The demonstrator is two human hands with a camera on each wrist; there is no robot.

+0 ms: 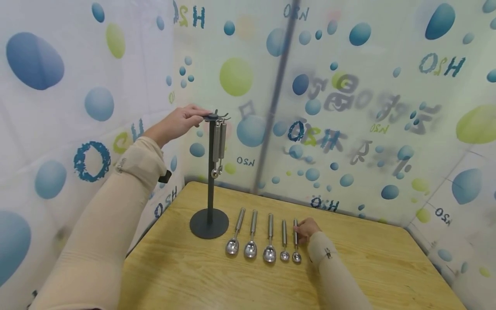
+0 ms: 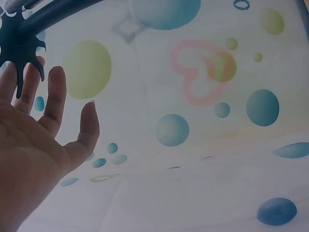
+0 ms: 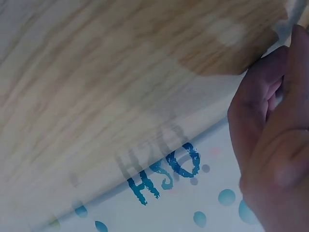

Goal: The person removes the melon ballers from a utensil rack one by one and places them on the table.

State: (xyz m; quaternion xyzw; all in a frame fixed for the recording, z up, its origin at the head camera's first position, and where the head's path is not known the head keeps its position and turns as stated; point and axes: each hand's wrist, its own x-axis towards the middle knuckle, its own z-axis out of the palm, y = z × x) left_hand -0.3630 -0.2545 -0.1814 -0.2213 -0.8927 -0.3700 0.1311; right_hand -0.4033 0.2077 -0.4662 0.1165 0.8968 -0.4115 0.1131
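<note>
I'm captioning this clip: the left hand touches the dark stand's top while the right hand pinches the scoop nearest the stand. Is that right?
Not quite: in the head view, the right hand pinches the scoop farthest from the stand; the left hand does touch the stand's top.

The wood-grained table (image 1: 174,275) bears a dark stand (image 1: 211,189) on its round base (image 1: 198,224) and, beside it, five metal scoops (image 1: 270,228) in a row, bowls toward the near edge.

the scoops (image 1: 269,252) are glossy metal, the stand (image 1: 211,193) matt.
</note>
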